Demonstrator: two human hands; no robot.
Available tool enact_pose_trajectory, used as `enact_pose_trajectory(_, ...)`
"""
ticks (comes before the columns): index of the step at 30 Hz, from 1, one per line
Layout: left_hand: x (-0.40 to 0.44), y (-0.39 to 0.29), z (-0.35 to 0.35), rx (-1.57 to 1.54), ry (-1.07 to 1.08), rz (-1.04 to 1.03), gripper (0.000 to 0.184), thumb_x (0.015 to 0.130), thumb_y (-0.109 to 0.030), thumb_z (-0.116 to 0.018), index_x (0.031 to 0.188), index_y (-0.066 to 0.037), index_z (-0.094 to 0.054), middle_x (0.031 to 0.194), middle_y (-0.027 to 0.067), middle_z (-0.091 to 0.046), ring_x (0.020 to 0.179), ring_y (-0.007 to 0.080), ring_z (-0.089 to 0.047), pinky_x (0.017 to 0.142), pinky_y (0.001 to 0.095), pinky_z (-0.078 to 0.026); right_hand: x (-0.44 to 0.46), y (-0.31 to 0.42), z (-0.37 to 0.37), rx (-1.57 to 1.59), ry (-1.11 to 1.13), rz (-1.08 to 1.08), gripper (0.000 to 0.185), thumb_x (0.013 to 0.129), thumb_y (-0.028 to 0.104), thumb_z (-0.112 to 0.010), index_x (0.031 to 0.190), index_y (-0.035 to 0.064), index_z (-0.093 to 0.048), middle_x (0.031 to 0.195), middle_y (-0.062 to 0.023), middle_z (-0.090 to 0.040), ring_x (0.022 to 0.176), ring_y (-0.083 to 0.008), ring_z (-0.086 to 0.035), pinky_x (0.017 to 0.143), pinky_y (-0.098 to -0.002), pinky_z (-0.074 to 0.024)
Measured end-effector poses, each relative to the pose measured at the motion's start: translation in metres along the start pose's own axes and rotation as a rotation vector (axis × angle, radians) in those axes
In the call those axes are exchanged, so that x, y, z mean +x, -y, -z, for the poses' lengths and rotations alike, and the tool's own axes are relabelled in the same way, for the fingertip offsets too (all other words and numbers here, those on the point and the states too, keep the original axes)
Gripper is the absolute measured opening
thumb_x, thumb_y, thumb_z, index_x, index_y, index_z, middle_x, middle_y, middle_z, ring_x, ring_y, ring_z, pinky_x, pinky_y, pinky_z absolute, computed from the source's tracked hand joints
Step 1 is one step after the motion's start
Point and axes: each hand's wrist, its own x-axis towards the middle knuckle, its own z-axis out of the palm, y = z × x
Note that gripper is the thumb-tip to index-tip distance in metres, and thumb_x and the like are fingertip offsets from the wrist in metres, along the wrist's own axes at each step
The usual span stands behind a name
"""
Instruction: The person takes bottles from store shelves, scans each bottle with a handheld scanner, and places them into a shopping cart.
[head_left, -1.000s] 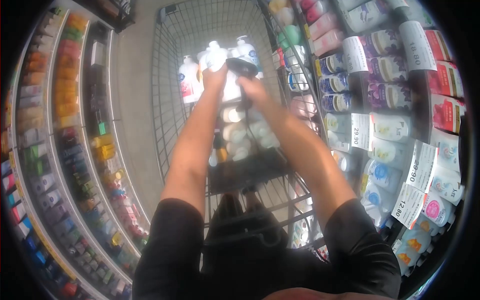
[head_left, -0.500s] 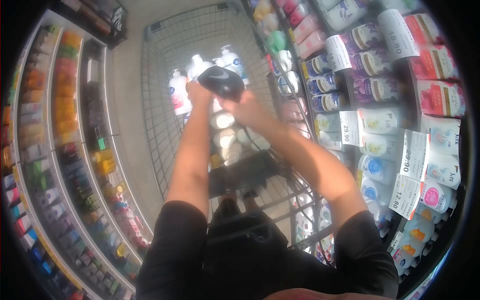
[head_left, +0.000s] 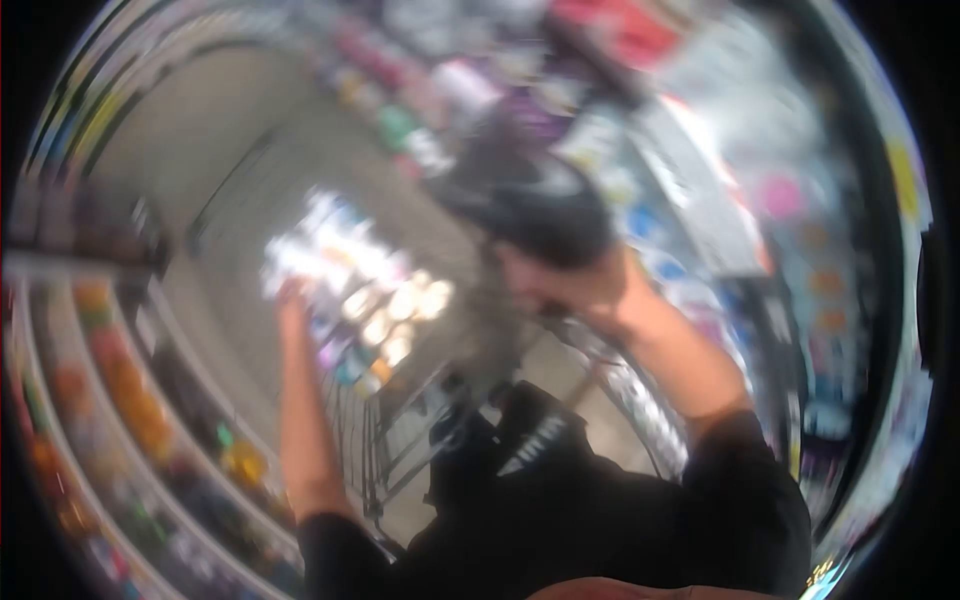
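Observation:
Motion blurs the whole view. My right hand (head_left: 565, 285) is wrapped round a black handheld device (head_left: 530, 195), raised at the centre right over the cart's side. On the left, my left hand (head_left: 292, 292) is at the near edge of a group of white bottles (head_left: 330, 240) in the wire shopping cart (head_left: 225, 300). Its fingers are smeared, so I cannot make out whether it holds anything. Several pale round-topped items (head_left: 400, 305) lie in the cart nearer my body.
Shelves of white and coloured bottles with a large price tag (head_left: 700, 185) rise close on the right. Another shelf (head_left: 140, 400) of small coloured products runs along the lower left. Grey floor (head_left: 205, 110) shows beyond the cart.
The view has swung round to the right. My right hand has moved right with the black device, away from the bottles. My hands, close together before, are now far apart.

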Motion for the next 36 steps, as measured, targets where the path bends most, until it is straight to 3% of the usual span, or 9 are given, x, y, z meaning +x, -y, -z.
enact_pose_trajectory(7,-0.261,-0.115,-0.092,0.259,0.375,-0.376,0.048,0.099,-0.028,-0.059,0.140,-0.005,-0.049,0.128,0.0083,-0.060,0.114,0.0166,-0.057,0.098,0.0314,-0.044,-0.119,-0.038,0.083,-0.176,-0.143,0.489,0.051,0.078,0.014,-0.079,0.124,0.0029,-0.058,0.103,-0.0074,-0.068,0.088,-0.0171,-0.063,0.080,-0.0350,-0.0522)
enact_pose_trajectory(9,-0.335,-0.120,-0.124,0.462,0.515,-0.460,0.043,0.099,-0.022,-0.060,0.136,-0.003,-0.052,0.120,0.0087,-0.061,0.111,0.0167,-0.058,0.098,0.0311,-0.045,-0.147,-0.047,0.107,-0.270,-0.112,0.309,0.074,0.074,0.017,-0.083,0.139,0.0043,-0.050,0.117,-0.0124,-0.066,0.107,-0.0190,-0.062,0.093,-0.0362,-0.0499)
enact_pose_trajectory(11,-0.380,-0.086,-0.144,0.470,0.820,-0.460,0.047,0.096,-0.017,-0.064,0.139,-0.003,-0.051,0.117,0.0085,-0.062,0.107,0.0174,-0.059,0.095,0.0318,-0.047,-0.167,-0.079,0.124,-0.253,-0.243,0.488,0.070,0.074,0.015,-0.082,0.136,0.0044,-0.053,0.119,-0.0128,-0.066,0.108,-0.0196,-0.062,0.093,-0.0364,-0.0498)
enact_pose_trajectory(13,-0.420,-0.057,-0.165,0.706,0.828,-0.507,0.065,0.092,-0.021,-0.070,0.147,-0.002,-0.041,0.118,0.0102,-0.065,0.105,0.0174,-0.061,0.088,0.0358,-0.051,-0.188,-0.084,0.131,-0.151,-0.341,0.503,0.057,0.076,0.010,-0.079,0.128,0.0031,-0.056,0.109,-0.0110,-0.067,0.098,-0.0180,-0.063,0.086,-0.0352,-0.0509)
enact_pose_trajectory(16,-0.417,-0.029,-0.184,0.949,0.790,-0.425,0.063,0.090,-0.027,-0.072,0.143,-0.004,-0.047,0.105,0.0168,-0.071,0.089,0.0245,-0.070,0.076,0.0393,-0.054,-0.220,-0.087,0.141,0.209,-0.417,0.352,0.030,0.082,-0.003,-0.068,0.112,-0.0003,-0.062,0.081,-0.0054,-0.066,0.072,-0.0125,-0.064,0.067,-0.0314,-0.0529)
enact_pose_trajectory(22,-0.413,-0.040,-0.195,1.389,0.710,-0.808,0.054,0.087,-0.036,-0.071,0.134,-0.012,-0.059,0.080,0.0235,-0.068,0.068,0.0393,-0.067,0.063,0.0438,-0.054,-0.243,-0.115,0.167,0.355,-0.508,0.364,0.022,0.083,-0.009,-0.061,0.103,0.0008,-0.060,0.083,-0.0051,-0.063,0.071,-0.0132,-0.060,0.065,-0.0297,-0.0515)
enact_pose_trajectory(23,-0.410,-0.039,-0.193,1.351,0.724,-0.849,0.054,0.087,-0.035,-0.072,0.134,-0.012,-0.059,0.080,0.0224,-0.069,0.066,0.0369,-0.067,0.062,0.0429,-0.053,-0.245,-0.120,0.168,0.386,-0.542,0.455,0.010,0.089,0.003,-0.068,0.098,0.0008,-0.065,0.082,-0.0014,-0.065,0.068,-0.0085,-0.061,0.061,-0.0262,-0.0510)
enact_pose_trajectory(33,-0.371,-0.055,-0.179,1.146,0.735,-0.768,0.052,0.084,-0.026,-0.075,0.132,-0.008,-0.062,0.084,0.0142,-0.072,0.057,0.0134,-0.056,0.060,0.0313,-0.049,-0.288,-0.121,0.182,0.414,-0.613,0.453,0.014,0.089,0.000,-0.068,0.103,0.0010,-0.063,0.084,-0.0015,-0.065,0.068,-0.0084,-0.061,0.061,-0.0266,-0.0531)
enact_pose_trajectory(36,-0.362,-0.058,-0.177,1.140,0.693,-0.757,0.051,0.083,-0.030,-0.076,0.129,-0.009,-0.064,0.091,0.0206,-0.071,0.072,0.0328,-0.068,0.071,0.0383,-0.053,-0.292,-0.135,0.191,0.458,-0.590,0.497,0.015,0.089,-0.001,-0.068,0.103,0.0005,-0.063,0.084,-0.0019,-0.065,0.068,-0.0091,-0.061,0.062,-0.0279,-0.0545)
